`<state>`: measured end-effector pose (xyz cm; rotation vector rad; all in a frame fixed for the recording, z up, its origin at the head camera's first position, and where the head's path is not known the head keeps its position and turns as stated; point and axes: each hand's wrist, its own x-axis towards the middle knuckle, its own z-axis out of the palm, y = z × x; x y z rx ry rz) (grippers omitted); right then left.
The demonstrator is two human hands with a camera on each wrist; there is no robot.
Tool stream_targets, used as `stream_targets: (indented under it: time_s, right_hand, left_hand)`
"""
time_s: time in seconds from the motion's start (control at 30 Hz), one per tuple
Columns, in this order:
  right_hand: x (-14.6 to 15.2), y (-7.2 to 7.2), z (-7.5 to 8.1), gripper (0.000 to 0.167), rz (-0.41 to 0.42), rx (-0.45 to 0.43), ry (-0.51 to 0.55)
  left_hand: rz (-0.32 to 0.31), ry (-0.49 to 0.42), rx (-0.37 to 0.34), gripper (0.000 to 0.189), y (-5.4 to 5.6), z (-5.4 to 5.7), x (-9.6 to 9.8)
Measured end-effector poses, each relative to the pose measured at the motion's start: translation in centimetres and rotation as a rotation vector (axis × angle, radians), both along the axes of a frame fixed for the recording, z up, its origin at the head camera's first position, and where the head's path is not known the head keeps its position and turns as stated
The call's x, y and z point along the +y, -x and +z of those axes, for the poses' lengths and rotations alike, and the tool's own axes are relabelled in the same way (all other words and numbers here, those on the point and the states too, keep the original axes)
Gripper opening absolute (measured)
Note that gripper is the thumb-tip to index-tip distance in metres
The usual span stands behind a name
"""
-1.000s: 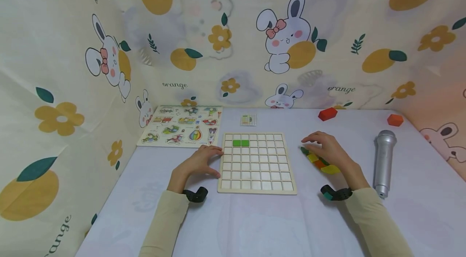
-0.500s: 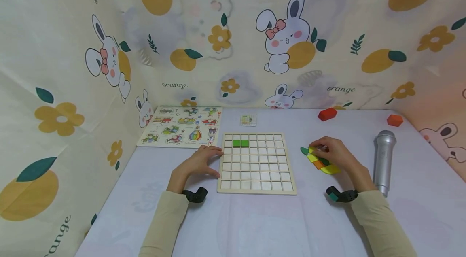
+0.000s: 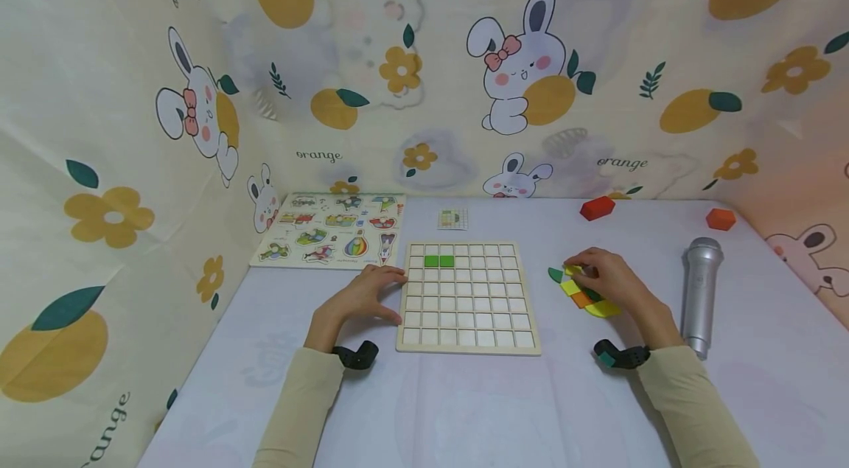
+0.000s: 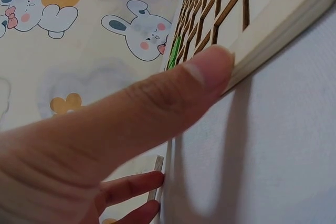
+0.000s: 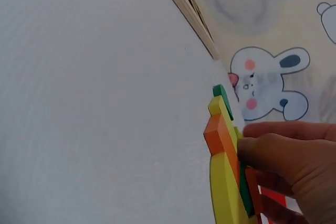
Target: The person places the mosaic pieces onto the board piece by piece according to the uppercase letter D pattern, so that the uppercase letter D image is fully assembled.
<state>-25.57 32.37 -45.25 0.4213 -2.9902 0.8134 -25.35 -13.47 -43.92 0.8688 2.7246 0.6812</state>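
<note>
A wooden grid board (image 3: 469,348) lies flat on the table, two green square tiles (image 3: 439,261) side by side in its upper rows. Along its left edge rests my left hand (image 3: 358,298); in the left wrist view the thumb (image 4: 173,90) is straight and touches the board's rim. To the right of the board is a small heap of coloured pieces, among them a dark green piece (image 5: 222,98), an orange piece (image 5: 214,136) and a long yellow piece (image 5: 224,190). Over it, my right hand (image 3: 613,280) pinches a small yellow piece (image 3: 570,270), mostly hidden by the fingers.
A picture puzzle board (image 3: 325,230) lies at the back left, beside a small pattern card (image 3: 453,219). Two red blocks, one left (image 3: 597,208) and one right (image 3: 720,219), stand at the back. A silver microphone (image 3: 701,298) lies right of my right hand.
My right hand has moved slightly right and closed its fingers on a yellow piece in the heap, staying there over the last half second. The left hand has not moved.
</note>
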Motion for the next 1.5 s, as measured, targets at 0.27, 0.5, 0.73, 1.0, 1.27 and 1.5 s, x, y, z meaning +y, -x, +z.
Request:
stream_targets:
  time_s: [0.27,0.5,0.73,1.0,1.27,1.5]
  right_hand:
    - [-2.5,0.9,0.5,0.029,-0.002,0.017,0.127]
    - [-7.6,1.8,1.0,0.028,0.111,0.022,0.212]
    - [-12.3,2.7,0.2,0.021,0.211,0.111,0.235]
    - [-15.2,3.6,-1.1,0.012,0.312,0.191,0.296]
    - [-16.2,4.4,-2.2,0.011,0.297,0.208,0.244]
    - [-16.5,4.4,-2.3,0.009,0.26,0.254,0.204]
  left_hand:
    - [0.007,0.012,-0.002,0.073,0.0,0.0,0.0]
    - [0.01,0.009,-0.005,0.073,-0.1,0.1,0.0]
    - [0.01,0.009,-0.016,0.073,-0.1,0.1,0.1]
    - [0.011,0.006,-0.009,0.073,-0.1,0.1,0.1]
    - [0.002,0.011,-0.006,0.073,0.0,-0.1,0.0]
    - [0.001,0.011,0.0,0.073,0.0,-0.1,0.0]
